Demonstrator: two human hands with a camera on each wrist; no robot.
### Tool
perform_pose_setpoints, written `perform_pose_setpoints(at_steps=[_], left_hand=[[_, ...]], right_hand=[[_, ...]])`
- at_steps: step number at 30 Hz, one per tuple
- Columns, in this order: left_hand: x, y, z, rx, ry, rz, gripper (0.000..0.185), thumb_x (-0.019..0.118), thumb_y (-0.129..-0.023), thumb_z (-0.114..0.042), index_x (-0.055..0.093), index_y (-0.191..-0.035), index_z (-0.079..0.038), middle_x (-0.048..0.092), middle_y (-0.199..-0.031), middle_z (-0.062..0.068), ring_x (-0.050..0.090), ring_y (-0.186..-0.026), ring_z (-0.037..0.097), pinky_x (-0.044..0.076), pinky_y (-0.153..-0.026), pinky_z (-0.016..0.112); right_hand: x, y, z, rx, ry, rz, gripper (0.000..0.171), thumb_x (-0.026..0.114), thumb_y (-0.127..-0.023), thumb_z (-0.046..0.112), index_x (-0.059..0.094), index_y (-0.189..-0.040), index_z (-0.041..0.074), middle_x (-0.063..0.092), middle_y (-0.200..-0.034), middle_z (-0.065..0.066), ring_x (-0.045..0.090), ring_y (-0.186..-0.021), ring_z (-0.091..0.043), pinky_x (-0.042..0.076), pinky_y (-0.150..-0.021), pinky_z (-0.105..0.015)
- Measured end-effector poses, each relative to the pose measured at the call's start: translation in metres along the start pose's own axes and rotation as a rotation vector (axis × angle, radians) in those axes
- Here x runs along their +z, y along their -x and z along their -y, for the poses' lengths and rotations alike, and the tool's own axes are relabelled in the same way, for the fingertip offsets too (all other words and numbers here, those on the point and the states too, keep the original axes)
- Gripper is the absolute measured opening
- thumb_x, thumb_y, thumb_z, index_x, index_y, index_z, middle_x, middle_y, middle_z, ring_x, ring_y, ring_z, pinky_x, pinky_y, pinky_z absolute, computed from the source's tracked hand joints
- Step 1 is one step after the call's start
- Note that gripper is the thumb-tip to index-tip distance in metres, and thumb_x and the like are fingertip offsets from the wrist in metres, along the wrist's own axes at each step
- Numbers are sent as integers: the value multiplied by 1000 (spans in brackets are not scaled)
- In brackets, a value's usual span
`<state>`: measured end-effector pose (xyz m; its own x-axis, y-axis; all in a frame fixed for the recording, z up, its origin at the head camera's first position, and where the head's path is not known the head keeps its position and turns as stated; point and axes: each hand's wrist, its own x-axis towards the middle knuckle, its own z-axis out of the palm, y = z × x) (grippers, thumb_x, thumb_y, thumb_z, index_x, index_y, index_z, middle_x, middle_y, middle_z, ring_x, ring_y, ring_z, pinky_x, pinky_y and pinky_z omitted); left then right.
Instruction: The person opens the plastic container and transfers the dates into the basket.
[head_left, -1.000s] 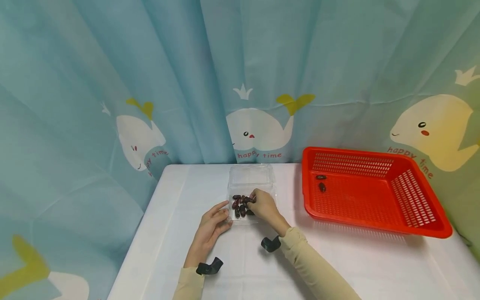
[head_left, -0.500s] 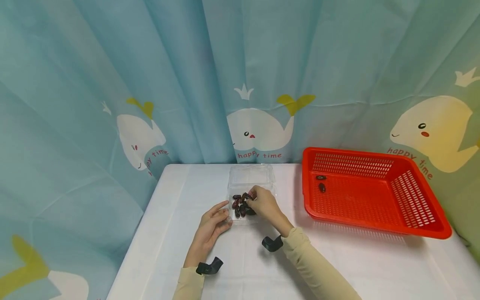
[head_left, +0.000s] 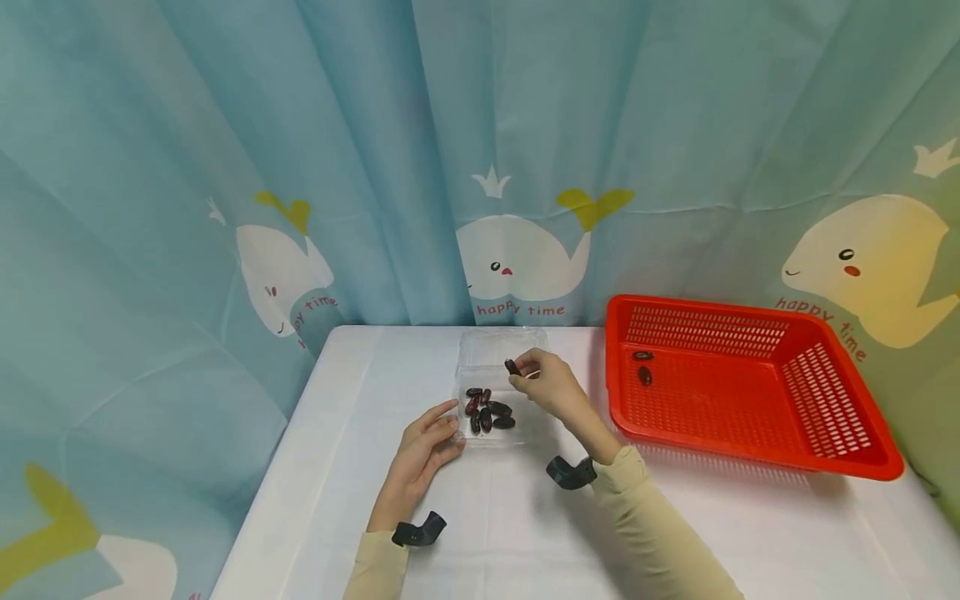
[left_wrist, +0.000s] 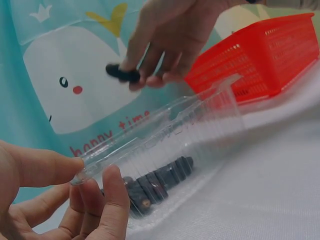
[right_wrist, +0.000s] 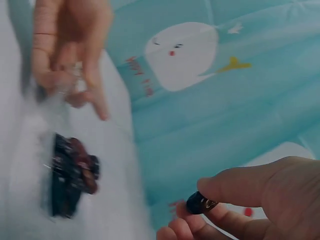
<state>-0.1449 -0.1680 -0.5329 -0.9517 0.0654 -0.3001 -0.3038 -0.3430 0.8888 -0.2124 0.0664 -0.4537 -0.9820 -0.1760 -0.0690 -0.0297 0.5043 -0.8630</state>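
Note:
My right hand (head_left: 553,385) holds a dark, glossy date (head_left: 512,367) between thumb and fingertips, raised over the clear plastic box (head_left: 530,418). The same pinched date (left_wrist: 122,74) shows in the left wrist view, above the box's far end. Several more dates (head_left: 486,420) lie loosely together on the box bottom, mostly in its left part. My left hand (head_left: 422,457) is at the box's left side; in the left wrist view its thumb and fingers (left_wrist: 115,200) pinch the box's rim. The hinged lid (head_left: 495,348) lies back, away from me.
A red plastic basket (head_left: 705,417) stands on the right of the table, with two dates (head_left: 644,376) near its left wall. The white-covered table (head_left: 480,525) ends at a blue whale-print curtain (head_left: 390,208) behind. Each wrist wears a black mount (head_left: 420,530).
My right hand has lifted a date up out of the group in the box, moving up and slightly right. The left hand has stayed at the box's side.

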Motion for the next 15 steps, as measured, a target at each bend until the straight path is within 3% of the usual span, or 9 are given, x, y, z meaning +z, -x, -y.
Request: perform_pose_setpoints(at_steps=[5, 11, 15], left_hand=[[-1, -1, 1, 4, -5, 3, 52, 58, -102, 2, 47, -153, 0, 57, -107, -1, 59, -89, 6, 60, -79, 24], [-1, 0, 1, 14, -6, 14, 52, 58, -102, 1, 48, -152, -1, 56, -106, -1, 56, -91, 7, 60, -82, 25], [0, 0, 2, 11, 7, 10, 52, 58, -102, 1, 47, -153, 0, 57, -106, -2, 58, -89, 6, 60, -80, 24]], right_hand=[[-26, -2, 1, 21, -71, 10, 26, 71, -96, 11, 67, -117, -4, 71, -108, -20, 70, -95, -26, 61, -70, -26], [-58, -5, -6, 56, -99, 43, 35, 69, -99, 14, 63, -126, -7, 70, -115, -25, 70, -98, -31, 64, -80, -30], [-77, -4, -13, 109, -140, 75, 44, 65, -101, 16, 55, -137, -6, 69, -127, -27, 69, -98, -26, 64, -86, -31]])
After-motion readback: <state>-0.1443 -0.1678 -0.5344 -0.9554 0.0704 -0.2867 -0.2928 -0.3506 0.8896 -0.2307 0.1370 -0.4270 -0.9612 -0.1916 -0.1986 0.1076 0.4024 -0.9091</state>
